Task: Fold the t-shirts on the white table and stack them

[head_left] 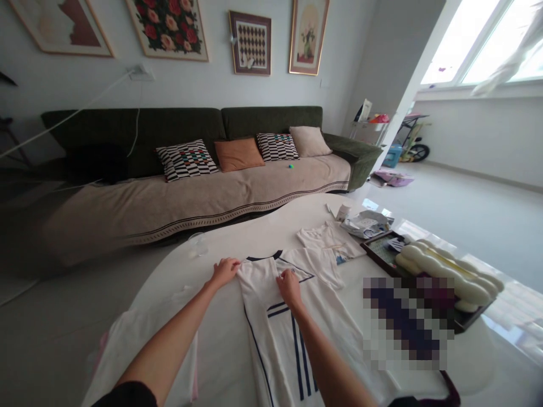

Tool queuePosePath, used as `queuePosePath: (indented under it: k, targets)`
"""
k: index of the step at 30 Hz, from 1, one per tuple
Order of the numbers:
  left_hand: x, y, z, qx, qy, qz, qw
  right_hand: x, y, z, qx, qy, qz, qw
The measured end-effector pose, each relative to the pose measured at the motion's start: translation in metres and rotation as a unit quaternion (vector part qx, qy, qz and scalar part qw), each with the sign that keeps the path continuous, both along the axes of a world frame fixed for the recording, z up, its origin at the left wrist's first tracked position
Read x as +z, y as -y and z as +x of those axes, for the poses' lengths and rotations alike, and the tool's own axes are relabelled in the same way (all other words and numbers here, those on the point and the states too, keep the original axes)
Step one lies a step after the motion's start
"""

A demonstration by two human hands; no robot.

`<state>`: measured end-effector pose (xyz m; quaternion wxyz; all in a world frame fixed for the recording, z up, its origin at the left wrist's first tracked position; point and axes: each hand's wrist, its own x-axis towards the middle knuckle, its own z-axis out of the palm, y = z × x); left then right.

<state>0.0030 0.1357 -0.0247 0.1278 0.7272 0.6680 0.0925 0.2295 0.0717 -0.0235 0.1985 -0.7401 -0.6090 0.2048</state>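
Where the white desk point(178, 277) curves toward the sofa, a white jersey point(275, 333) with navy stripes and a navy-trimmed collar is laid flat, collar end away from the wearer of the camera. Its left shoulder edge is held by the left hand point(224, 271), fingers curled and closed on the fabric. The right hand point(289, 287) is rested on the chest area near the collar, fingers bent down onto the cloth; whether fabric is pinched there cannot be told. The garment is judged spread and smoothed but not yet folded: no fold is seen in it.

Just beyond it, a second white garment point(328, 240) is laid on the desk, apparently unfolded too. A further pale cloth point(127, 345) is draped at the near left edge. To the right, crumpled paper point(367, 223), a small white tube point(343, 212) and a dark tray point(379, 251) bearing a cream ribbed cushion point(449, 271) are noted. Behind stands a green sofa point(169, 130) with patterned pillows point(186, 159).
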Motion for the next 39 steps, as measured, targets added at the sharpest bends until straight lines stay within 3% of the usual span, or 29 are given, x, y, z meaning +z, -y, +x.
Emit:
queuePosePath:
  k: [8,14,18,22,27,30,33,36,39]
  targets:
    - [-0.004,-0.008,-0.001,0.009,0.003,-0.023,1.000,-0.015,-0.006,-0.017,-0.060,0.007,-0.012,0.998]
    - [-0.002,-0.012,0.003,0.034,0.019,-0.040,0.998,-0.016,0.002,-0.016,-0.012,-0.003,0.049,0.999]
    - [0.003,-0.008,0.010,0.055,0.013,-0.015,0.998,-0.007,0.015,-0.012,0.018,-0.002,0.109,0.994]
    - [0.003,0.015,0.034,0.017,0.014,0.053,0.998,-0.007,0.060,-0.018,0.074,0.005,0.163,0.984]
    - [-0.022,0.059,0.078,-0.177,0.000,0.062,0.982,-0.033,0.137,-0.034,0.254,0.049,0.143,0.955]
    - [-0.032,0.071,0.085,-0.169,-0.033,0.050,0.984,-0.035,0.162,-0.037,0.250,0.073,0.099,0.960]
    - [-0.031,0.068,0.077,-0.163,-0.054,0.035,0.984,-0.032,0.185,-0.035,0.253,0.089,0.091,0.959]
    - [-0.024,0.061,0.069,-0.161,-0.067,0.012,0.985,-0.044,0.216,-0.030,0.279,0.113,0.134,0.944]
    - [-0.016,0.060,0.071,-0.153,-0.073,-0.031,0.985,-0.067,0.241,-0.026,0.256,0.154,0.212,0.930]
